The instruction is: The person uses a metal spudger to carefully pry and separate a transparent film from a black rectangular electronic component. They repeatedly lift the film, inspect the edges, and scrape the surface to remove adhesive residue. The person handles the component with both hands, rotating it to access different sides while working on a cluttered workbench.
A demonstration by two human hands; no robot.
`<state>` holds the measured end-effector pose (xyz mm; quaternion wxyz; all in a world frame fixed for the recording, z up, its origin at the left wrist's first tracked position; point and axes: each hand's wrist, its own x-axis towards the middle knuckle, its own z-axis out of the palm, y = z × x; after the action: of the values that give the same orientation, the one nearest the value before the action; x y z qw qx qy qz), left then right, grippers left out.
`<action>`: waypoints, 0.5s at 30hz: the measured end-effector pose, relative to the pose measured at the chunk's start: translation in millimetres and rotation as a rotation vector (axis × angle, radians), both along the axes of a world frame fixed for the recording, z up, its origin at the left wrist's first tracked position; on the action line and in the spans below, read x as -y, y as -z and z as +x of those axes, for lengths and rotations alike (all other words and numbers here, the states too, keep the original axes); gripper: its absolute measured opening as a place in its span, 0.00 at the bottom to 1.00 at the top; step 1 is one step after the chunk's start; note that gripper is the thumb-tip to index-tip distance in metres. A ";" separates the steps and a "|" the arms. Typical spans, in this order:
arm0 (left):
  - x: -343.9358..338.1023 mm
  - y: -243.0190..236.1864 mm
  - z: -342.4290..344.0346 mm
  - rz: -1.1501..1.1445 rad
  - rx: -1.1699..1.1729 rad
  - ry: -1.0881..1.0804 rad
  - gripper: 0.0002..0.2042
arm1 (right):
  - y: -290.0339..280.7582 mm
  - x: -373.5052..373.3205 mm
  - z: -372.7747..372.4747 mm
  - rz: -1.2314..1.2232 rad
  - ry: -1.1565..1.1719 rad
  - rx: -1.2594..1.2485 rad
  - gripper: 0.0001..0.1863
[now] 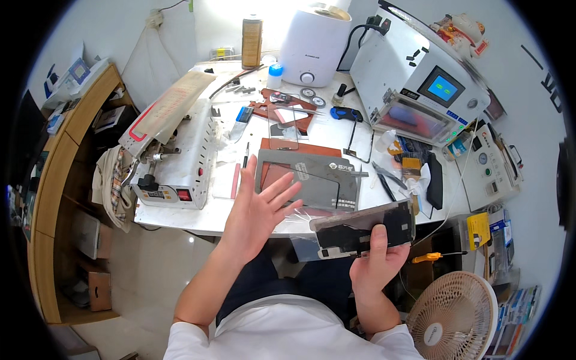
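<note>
My right hand (379, 259) grips a phone screen panel (366, 231), its dark back turned up and my thumb lying across it. Clear plastic film (303, 243) shows by the panel's left end. With fingers spread and nothing in it, my left hand (258, 201) is raised over the near edge of the white table (174, 217). Beyond that hand lies a grey work mat (288, 174) with a thin dark frame (337, 191) on it. A sheet of glass (283, 139) rests just past the mat. Tweezers and pliers (387, 185) lie to the mat's right.
A white machine with a red switch (180, 174) stands left. At the back are a brown spray can (252, 43) and a white humidifier (315, 48). A boxy machine with a small screen (420, 78) stands right. A fan (451, 318) is at lower right, a wooden shelf (60, 180) far left.
</note>
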<state>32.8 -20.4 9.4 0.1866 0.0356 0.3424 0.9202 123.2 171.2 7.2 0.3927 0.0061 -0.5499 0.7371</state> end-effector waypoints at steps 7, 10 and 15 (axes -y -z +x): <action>4.9 19.5 35.9 -0.111 -0.031 0.191 0.32 | 1.1 -7.8 0.2 -0.102 -0.158 0.112 0.20; 6.2 7.6 35.6 -0.151 -0.013 0.136 0.31 | 1.5 -11.2 4.0 -0.174 -0.265 0.219 0.22; 16.5 -6.2 34.5 -0.332 -0.174 0.045 0.33 | -12.9 -60.5 10.2 0.024 -0.592 0.344 0.29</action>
<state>67.3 -36.9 15.6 0.1803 0.0912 0.5035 0.8401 133.3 231.7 20.1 0.0635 0.0456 -0.5910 0.8029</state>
